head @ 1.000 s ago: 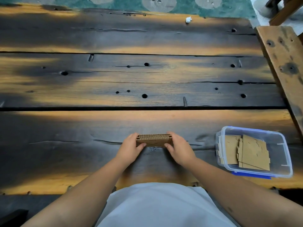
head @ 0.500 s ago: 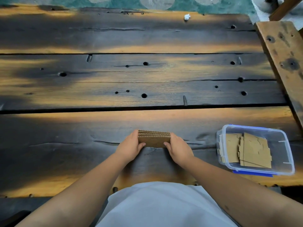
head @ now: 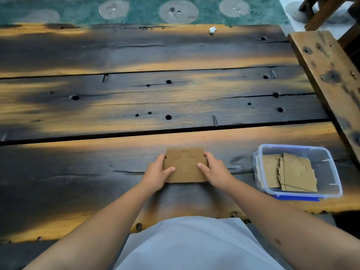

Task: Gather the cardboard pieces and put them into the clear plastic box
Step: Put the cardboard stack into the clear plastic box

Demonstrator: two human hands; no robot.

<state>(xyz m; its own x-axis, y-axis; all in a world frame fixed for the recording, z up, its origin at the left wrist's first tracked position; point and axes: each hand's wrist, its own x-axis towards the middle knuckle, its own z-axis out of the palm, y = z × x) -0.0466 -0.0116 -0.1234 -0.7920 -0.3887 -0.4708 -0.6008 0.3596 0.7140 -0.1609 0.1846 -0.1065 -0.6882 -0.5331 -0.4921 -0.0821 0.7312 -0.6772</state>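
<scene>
A stack of brown cardboard pieces [head: 185, 166] is held between both hands near the table's front edge, its broad face turned up toward me. My left hand [head: 156, 176] grips its left side with the thumb on top. My right hand [head: 216, 172] grips its right side the same way. To the right stands the clear plastic box [head: 331, 172] with a blue base, open, holding several flat cardboard pieces [head: 288, 172]. The box is about a hand's width away from my right hand.
The dark wooden plank table [head: 136, 94] has holes and gaps between boards. A raised wooden beam [head: 329, 75] runs along the right side behind the box. A small white scrap [head: 212, 29] lies at the far edge. Green patterned flooring [head: 146, 10] lies beyond.
The stack stood on edge with its corrugated side facing me; both hands have tilted it back so its flat face now shows. It stays in the same spot.
</scene>
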